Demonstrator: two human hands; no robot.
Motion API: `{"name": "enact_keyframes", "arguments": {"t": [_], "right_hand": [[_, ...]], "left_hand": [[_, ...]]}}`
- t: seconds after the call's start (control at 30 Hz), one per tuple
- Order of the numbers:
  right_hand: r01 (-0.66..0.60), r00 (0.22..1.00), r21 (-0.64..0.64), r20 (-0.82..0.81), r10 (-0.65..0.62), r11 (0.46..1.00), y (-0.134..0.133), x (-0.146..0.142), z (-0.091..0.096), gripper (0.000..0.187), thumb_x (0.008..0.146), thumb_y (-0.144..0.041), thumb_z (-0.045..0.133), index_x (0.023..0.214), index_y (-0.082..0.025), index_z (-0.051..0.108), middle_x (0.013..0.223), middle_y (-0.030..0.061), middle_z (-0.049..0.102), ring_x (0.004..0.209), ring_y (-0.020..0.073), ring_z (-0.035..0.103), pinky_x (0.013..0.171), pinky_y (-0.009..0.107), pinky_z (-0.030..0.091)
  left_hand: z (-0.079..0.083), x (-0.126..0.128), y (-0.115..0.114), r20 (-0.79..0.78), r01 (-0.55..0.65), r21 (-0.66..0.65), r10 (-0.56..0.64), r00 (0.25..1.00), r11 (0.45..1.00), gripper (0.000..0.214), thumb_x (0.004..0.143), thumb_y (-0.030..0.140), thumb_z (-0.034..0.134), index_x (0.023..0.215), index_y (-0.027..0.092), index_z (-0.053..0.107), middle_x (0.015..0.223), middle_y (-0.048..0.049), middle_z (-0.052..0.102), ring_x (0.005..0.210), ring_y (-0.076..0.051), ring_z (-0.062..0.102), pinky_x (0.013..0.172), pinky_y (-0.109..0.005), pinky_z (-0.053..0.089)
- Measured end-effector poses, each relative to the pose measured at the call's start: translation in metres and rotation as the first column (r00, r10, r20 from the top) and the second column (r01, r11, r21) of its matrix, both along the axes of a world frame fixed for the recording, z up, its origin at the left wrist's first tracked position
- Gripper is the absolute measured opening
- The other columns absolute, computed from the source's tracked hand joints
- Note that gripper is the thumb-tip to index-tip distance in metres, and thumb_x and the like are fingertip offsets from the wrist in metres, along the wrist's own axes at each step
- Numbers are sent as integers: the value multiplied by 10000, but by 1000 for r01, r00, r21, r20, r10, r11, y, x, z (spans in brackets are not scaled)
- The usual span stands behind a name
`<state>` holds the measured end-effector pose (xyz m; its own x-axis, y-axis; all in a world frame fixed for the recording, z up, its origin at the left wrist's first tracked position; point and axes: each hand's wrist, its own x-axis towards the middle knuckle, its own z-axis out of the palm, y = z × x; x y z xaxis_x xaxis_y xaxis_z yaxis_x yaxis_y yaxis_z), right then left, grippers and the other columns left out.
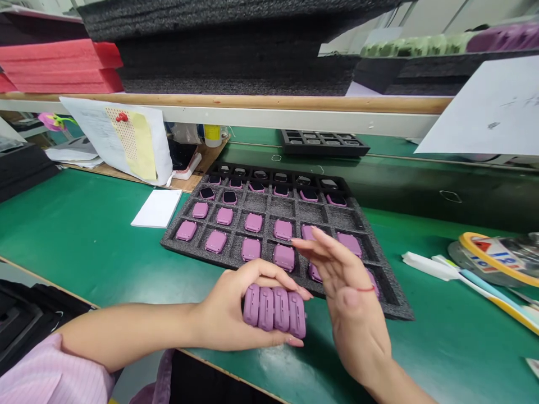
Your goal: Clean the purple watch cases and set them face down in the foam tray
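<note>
Mauve watch cases (274, 308) sat four abreast in the curled fingers of the left hand (229, 308), while the right hand (351, 297) spread its fingers empty above a foam tray (269, 203) with dark screens in back rows, plain backs in front.

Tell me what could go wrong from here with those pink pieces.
The left hand grips four pink pieces in a row, so the end one might slip and fall, perhaps over the near edge of the green bench. The open right hand, low over the black foam tray, could knock the pink pieces in its pockets.
</note>
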<state>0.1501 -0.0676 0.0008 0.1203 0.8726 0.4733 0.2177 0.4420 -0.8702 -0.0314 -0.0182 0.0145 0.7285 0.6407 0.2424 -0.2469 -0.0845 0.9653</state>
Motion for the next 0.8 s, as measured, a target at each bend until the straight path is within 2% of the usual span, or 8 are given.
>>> {"name": "enact_keyframes", "arguments": {"t": [0.07,0.17,0.27,0.37,0.53,0.63,0.73,0.8], "right_hand": [[-38,987,-161,-158,12,986,3,-1,-1,520,1004,-614,376,1428,-337,495,1301,67,650,1205,232,648,1037,407,529],[-212,954,-364,-279,111,907,5,-5,0,628,946,-724,375,1419,-323,476,1176,79,704,1023,239,722,922,416,580],[-353,920,-484,-335,202,801,2,-7,2,763,892,-798,381,1463,-295,419,1090,82,742,1063,273,707,1008,472,519],[-415,894,-515,-384,231,750,-1,-9,1,824,841,-823,458,1472,-293,424,1215,83,709,1196,289,646,1102,474,443],[-392,892,-482,-408,196,784,-5,-16,-1,996,655,-777,738,1473,-294,441,1228,88,698,1165,301,668,968,413,559],[-331,918,-457,-358,169,826,-7,-23,-1,1144,553,-651,885,1512,-285,380,1241,103,703,1137,297,695,899,385,607],[-202,963,-372,-243,114,906,-9,-26,1,1098,616,-486,919,1534,-272,357,1322,126,670,1135,283,707,906,382,621],[-115,990,-284,-110,87,952,-9,-24,2,1048,689,-375,889,1559,-278,313,1245,109,713,1073,262,735,905,382,628]], "left_hand": [[-1,0,2,27,-12,123,9,1000,992,517,692,75,841,1104,191,552,1166,-133,739,1043,-224,739,913,-325,584],[-3,-1,5,76,-27,280,6,997,960,504,726,83,818,1146,192,561,1179,-128,736,1119,-225,715,977,-330,563],[-5,-2,6,64,-43,351,22,998,935,492,751,94,790,1171,200,557,1190,-119,734,1131,-222,711,996,-335,555],[-7,-3,5,4,-79,390,84,996,917,480,749,132,795,1165,207,567,1164,-99,743,1089,-216,727,955,-305,567],[-10,0,6,29,-81,401,76,997,913,433,794,159,770,1182,213,582,1178,-82,738,1113,-207,711,989,-312,548],[-12,2,9,56,-81,472,61,997,878,411,849,287,739,1220,208,581,1181,-96,726,1135,-226,680,1030,-364,516],[-13,-1,9,11,-84,543,92,996,836,484,898,341,672,1341,221,519,1313,-129,635,1292,-272,558,1133,-431,413],[-11,-2,7,-52,-83,491,124,991,867,684,828,310,748,1429,243,429,1463,-149,500,1437,-314,395,1202,-473,310]]}}
